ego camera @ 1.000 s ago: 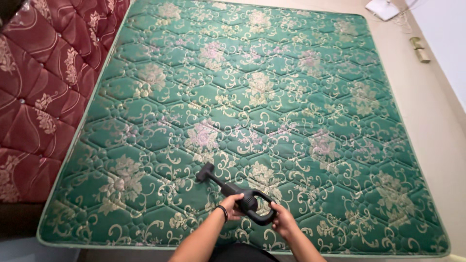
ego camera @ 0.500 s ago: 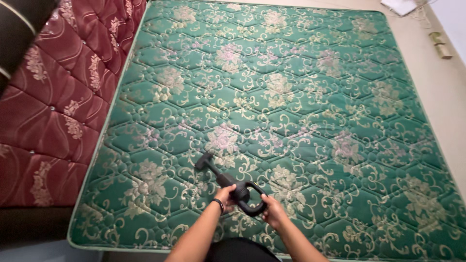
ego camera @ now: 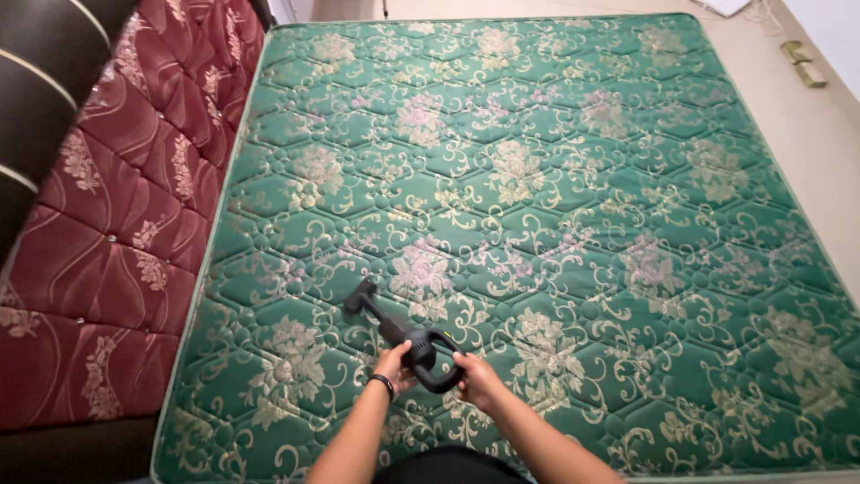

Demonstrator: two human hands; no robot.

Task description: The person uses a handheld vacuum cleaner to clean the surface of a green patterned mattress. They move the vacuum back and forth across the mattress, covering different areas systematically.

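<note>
Vacuum (ego camera: 403,333), a small black handheld w/ loop handle, lies low over the near-centre of a green quilted mattress (ego camera: 555,179), held in both of a person's bare hands. Left hand (ego camera: 391,363) is closed around the motor body just behind the tube; a dark band (ego camera: 384,383) circles that wrist. Right hand (ego camera: 477,380) is closed on the near-right side of the loop handle. Nozzle (ego camera: 359,294) points far-left and sits on, or just above, the fabric; contact can't be told from this angle. It lies beside a pale pink flower in the gold scroll pattern.

Mattress fills most of the view, laid flat, its far edge near the top of the frame and its near edge at the person's body. To the left, touching the mattress edge, stands a dark red tufted panel (ego camera: 116,233) w/ gold floral print and button studs. Further left, at the far-left corner, a black padded piece (ego camera: 40,81) w/ pale stripes. Right of the mattress runs a strip of beige floor (ego camera: 811,134). At far right on that floor, near the wall, sits a small brass-coloured fitting (ego camera: 802,64), well apart from the hands. A white object (ego camera: 727,7) w/ thin cords shows at the far-right edge, mostly cut off.
</note>
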